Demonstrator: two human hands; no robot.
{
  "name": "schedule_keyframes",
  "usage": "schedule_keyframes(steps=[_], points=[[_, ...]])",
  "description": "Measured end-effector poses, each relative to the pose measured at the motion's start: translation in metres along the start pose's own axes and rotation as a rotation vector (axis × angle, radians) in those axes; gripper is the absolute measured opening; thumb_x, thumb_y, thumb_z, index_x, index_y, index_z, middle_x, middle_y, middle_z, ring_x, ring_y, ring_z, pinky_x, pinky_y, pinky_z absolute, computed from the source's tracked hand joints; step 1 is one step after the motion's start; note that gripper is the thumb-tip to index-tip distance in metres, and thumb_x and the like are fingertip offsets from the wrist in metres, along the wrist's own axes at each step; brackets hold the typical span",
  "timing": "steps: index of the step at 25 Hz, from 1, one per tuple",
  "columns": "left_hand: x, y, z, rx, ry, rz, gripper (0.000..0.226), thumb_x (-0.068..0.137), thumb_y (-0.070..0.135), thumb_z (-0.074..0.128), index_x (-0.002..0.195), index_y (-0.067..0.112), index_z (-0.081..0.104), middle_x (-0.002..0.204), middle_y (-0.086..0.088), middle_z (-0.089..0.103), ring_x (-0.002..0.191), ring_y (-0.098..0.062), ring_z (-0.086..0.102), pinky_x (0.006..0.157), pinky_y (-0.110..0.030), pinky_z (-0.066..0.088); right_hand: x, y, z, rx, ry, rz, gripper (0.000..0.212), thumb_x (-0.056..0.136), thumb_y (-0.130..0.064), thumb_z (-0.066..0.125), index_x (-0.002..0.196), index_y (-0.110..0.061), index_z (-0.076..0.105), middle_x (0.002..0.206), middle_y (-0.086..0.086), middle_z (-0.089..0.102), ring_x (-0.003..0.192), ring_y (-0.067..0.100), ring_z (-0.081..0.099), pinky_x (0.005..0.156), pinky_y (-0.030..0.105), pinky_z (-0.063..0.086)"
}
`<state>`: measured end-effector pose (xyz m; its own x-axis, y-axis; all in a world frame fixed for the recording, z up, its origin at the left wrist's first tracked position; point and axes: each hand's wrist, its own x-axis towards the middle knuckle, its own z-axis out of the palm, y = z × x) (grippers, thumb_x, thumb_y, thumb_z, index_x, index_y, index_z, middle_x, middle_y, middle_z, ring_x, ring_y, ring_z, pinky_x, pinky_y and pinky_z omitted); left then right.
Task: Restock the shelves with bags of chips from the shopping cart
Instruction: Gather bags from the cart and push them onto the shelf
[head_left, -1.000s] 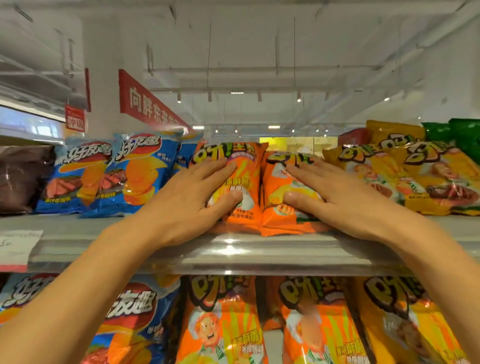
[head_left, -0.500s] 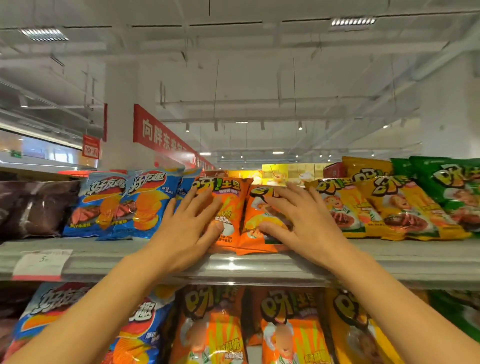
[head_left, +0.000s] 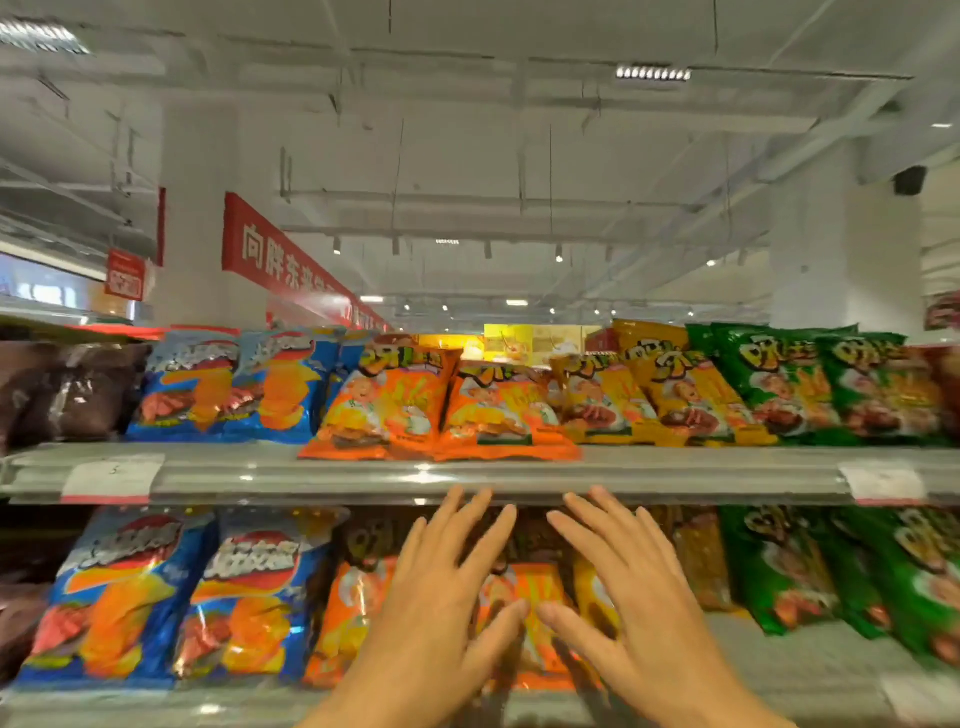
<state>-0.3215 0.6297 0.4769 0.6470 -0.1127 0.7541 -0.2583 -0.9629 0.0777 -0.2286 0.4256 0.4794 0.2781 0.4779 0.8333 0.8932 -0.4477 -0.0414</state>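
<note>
Both hands are spread flat with fingers splayed and grip nothing. The left hand (head_left: 441, 597) and the right hand (head_left: 634, 597) sit side by side, thumbs nearly touching, just below the front edge of the upper shelf (head_left: 311, 475) and in front of the orange chip bags on the lower shelf (head_left: 524, 613); whether the palms touch those bags cannot be told. On the upper shelf two orange bags (head_left: 441, 410) lie leaning back, their bottom edges at the shelf lip, well clear of the hands. Left of them stand blue bags (head_left: 234, 387), and beyond those dark brown bags (head_left: 62, 389). To the right come yellow bags (head_left: 649, 400), then green bags (head_left: 810, 384). White price tags (head_left: 111, 475) are clipped to the shelf edge. A red banner (head_left: 280, 260) hangs under the ceiling
</note>
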Motion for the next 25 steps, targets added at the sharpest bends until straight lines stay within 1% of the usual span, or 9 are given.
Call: schedule_keyframes(steps=[3, 6, 9, 12, 14, 17, 20, 22, 25], points=[[-0.023, 0.044, 0.035, -0.098, -0.087, 0.021, 0.070, 0.094, 0.062, 0.041, 0.155, 0.042, 0.013, 0.166, 0.015, 0.005, 0.156, -0.010, -0.005, 0.123, -0.050, 0.020, -0.057, 0.009, -0.027, 0.024, -0.050, 0.093, 0.068, 0.088, -0.065, 0.053, 0.149, -0.039, 0.039, 0.159, -0.017, 0.033, 0.154, 0.006, 0.015, 0.122, 0.056, 0.023], [-0.032, 0.099, 0.077, -0.187, -0.106, 0.082, 0.069, 0.094, 0.042, 0.060, 0.154, 0.020, 0.035, 0.162, -0.008, 0.030, 0.154, -0.029, 0.021, 0.118, -0.056, 0.031, -0.127, 0.036, -0.061, 0.033, -0.044, 0.199, 0.068, 0.089, -0.056, 0.062, 0.149, -0.031, 0.043, 0.158, -0.006, 0.039, 0.153, 0.017, 0.023, 0.121, 0.056, 0.024], [-0.029, 0.158, 0.139, -0.240, -0.226, 0.089, 0.070, 0.092, 0.035, 0.061, 0.152, 0.006, 0.039, 0.156, -0.022, 0.036, 0.149, -0.039, 0.029, 0.119, -0.054, 0.030, -0.199, 0.080, -0.093, -0.024, -0.101, 0.393, 0.071, 0.088, -0.051, 0.064, 0.148, -0.017, 0.047, 0.157, 0.006, 0.041, 0.152, 0.026, 0.027, 0.122, 0.051, 0.022], [-0.011, 0.233, 0.239, -0.344, -0.337, 0.154, 0.069, 0.094, 0.037, 0.058, 0.152, 0.005, 0.039, 0.155, -0.022, 0.038, 0.147, -0.036, 0.031, 0.122, -0.046, 0.027, -0.288, 0.152, -0.127, -0.046, -0.116, 0.534, 0.069, 0.090, -0.044, 0.068, 0.146, -0.010, 0.049, 0.153, 0.015, 0.046, 0.148, 0.034, 0.034, 0.119, 0.054, 0.027], [-0.012, 0.300, 0.312, -0.452, -0.400, 0.182, 0.065, 0.094, 0.037, 0.059, 0.147, 0.001, 0.045, 0.149, -0.022, 0.046, 0.142, -0.032, 0.038, 0.120, -0.043, 0.030, -0.358, 0.201, -0.147, -0.021, -0.121, 0.678, 0.066, 0.091, -0.044, 0.065, 0.145, -0.012, 0.050, 0.150, 0.016, 0.048, 0.144, 0.035, 0.037, 0.117, 0.049, 0.032], [-0.039, 0.405, 0.414, -0.626, -0.553, 0.163, 0.062, 0.092, 0.038, 0.060, 0.132, -0.011, 0.057, 0.128, -0.028, 0.060, 0.121, -0.026, 0.047, 0.105, -0.030, 0.034, -0.469, 0.258, -0.175, 0.121, -0.072, 1.109, 0.064, 0.092, -0.037, 0.067, 0.148, -0.016, 0.043, 0.150, 0.008, 0.046, 0.141, 0.025, 0.040, 0.114, 0.027, 0.031], [-0.067, 0.467, 0.495, -0.694, -0.887, 0.056, 0.059, 0.095, 0.032, 0.065, 0.145, 0.005, 0.049, 0.138, -0.014, 0.053, 0.129, -0.026, 0.049, 0.104, -0.014, 0.029, -0.562, 0.297, -0.197, 0.241, -0.027, 1.473, 0.064, 0.092, -0.026, 0.072, 0.148, -0.016, 0.042, 0.149, 0.000, 0.045, 0.138, 0.016, 0.043, 0.111, 0.021, 0.033], [-0.077, 0.487, 0.543, -0.660, -1.053, -0.008, 0.067, 0.094, 0.033, 0.069, 0.152, 0.016, 0.041, 0.149, -0.011, 0.046, 0.139, -0.027, 0.043, 0.115, -0.024, 0.030, -0.605, 0.319, -0.210, 0.311, 0.029, 1.657, 0.054, 0.091, -0.022, 0.074, 0.139, -0.021, 0.048, 0.141, 0.006, 0.056, 0.130, 0.023, 0.053, 0.101, 0.031, 0.049], [-0.070, 0.508, 0.610, -0.598, -1.204, -0.027, 0.070, 0.095, 0.042, 0.066, 0.155, 0.020, 0.036, 0.151, -0.009, 0.043, 0.143, -0.024, 0.039, 0.117, -0.039, 0.033, -0.642, 0.352, -0.224, 0.399, 0.126, 1.842, 0.052, 0.090, -0.026, 0.076, 0.130, -0.038, 0.046, 0.123, -0.012, 0.058, 0.123, 0.015, 0.054, 0.076, 0.006, 0.047]])
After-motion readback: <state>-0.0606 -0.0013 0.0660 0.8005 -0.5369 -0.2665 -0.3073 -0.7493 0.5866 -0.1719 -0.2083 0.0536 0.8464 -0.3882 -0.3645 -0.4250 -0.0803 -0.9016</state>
